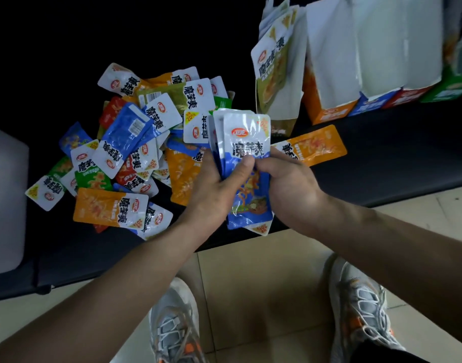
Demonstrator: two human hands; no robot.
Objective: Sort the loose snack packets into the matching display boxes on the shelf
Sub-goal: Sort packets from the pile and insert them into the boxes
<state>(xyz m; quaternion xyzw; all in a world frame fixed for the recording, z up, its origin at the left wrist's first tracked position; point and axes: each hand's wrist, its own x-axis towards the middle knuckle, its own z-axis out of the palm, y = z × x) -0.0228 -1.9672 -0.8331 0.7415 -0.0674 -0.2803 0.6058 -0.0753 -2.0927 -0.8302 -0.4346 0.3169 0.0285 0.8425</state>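
A stack of blue snack packets (247, 137) stands upright over the front edge of the black shelf (381, 158). My left hand (211, 189) grips the stack from the left, thumb across the front packet. My right hand (285, 184) holds it from the right, fingers curled behind. A heap of loose packets (130, 142) in orange, blue, green and red lies to the left. Display boxes stand at the back right: olive (274, 74), orange (326, 111), blue (368, 103), red (405, 96), green (449, 90).
One orange packet (313, 149) lies alone on the shelf right of my hands. A white box (5, 195) sits at the far left. Below the shelf edge are a tiled floor (264, 284) and my two grey sneakers.
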